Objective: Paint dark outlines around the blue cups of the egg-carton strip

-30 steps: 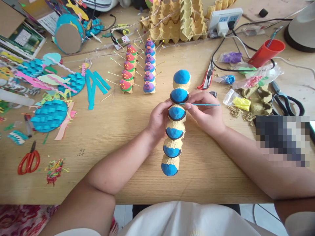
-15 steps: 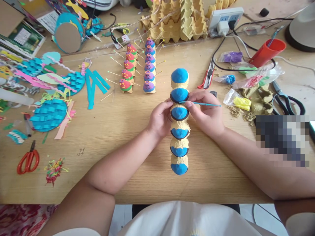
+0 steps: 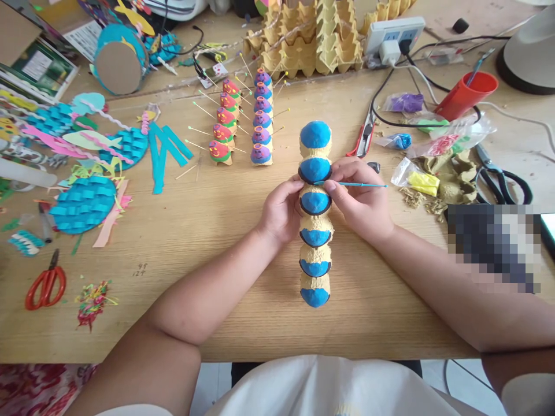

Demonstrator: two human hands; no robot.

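Observation:
A strip of egg-carton cups (image 3: 315, 252), tan with blue clay caps, runs lengthwise in front of me. Dark rims edge most of the caps, but none shows on the top one. My left hand (image 3: 284, 209) grips the strip's left side near the second and third cups, its fingertips partly hidden behind it. In my right hand (image 3: 362, 193) a thin blue tool (image 3: 364, 185) is pinched between thumb and fingers, its tip touching the lower rim of the second cup. The fingers of this hand also rest at the strip's right edge.
Two finished-looking caterpillar rows (image 3: 223, 133) with pins stand beyond. Egg trays (image 3: 303, 46) and a power strip (image 3: 394, 37) lie at the back. On the right are a utility knife (image 3: 366, 134), clay bags (image 3: 422, 182), a red cup (image 3: 466, 95) and scissors (image 3: 500, 179); red scissors (image 3: 46, 287) lie left.
The second cup of the strip has tipped slightly and sits a little lower. The view has shifted a little, and both hands keep nearly the same hold.

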